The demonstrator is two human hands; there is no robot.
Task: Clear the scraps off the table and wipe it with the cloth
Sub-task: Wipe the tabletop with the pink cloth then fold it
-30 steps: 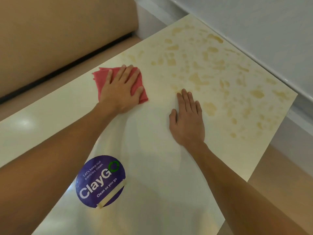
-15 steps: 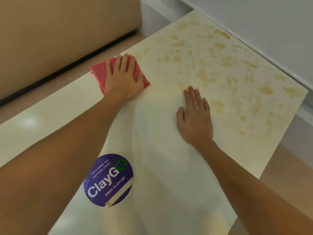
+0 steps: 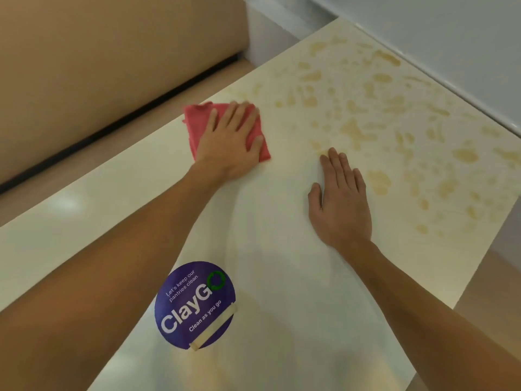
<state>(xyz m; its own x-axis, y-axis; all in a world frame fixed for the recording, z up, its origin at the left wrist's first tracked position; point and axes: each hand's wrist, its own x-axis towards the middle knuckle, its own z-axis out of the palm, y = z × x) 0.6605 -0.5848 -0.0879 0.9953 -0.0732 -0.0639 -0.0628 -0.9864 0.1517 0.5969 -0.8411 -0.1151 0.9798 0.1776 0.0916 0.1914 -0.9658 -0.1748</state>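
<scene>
Left hand (image 3: 229, 142) lies flat with straight, spread fingers on a folded pink-red cloth (image 3: 197, 124), pressing it to the glossy cream rectangular table (image 3: 296, 277) near its far left edge. Right hand (image 3: 339, 201) rests palm-down, fingers straight and together, on bare tabletop well apart from the cloth. Yellowish blotchy stains (image 3: 366, 108) cover the far right part (some just beside the right fingertips). A round purple "ClayGo" sticker (image 3: 195, 304) sits near the left forearm.
</scene>
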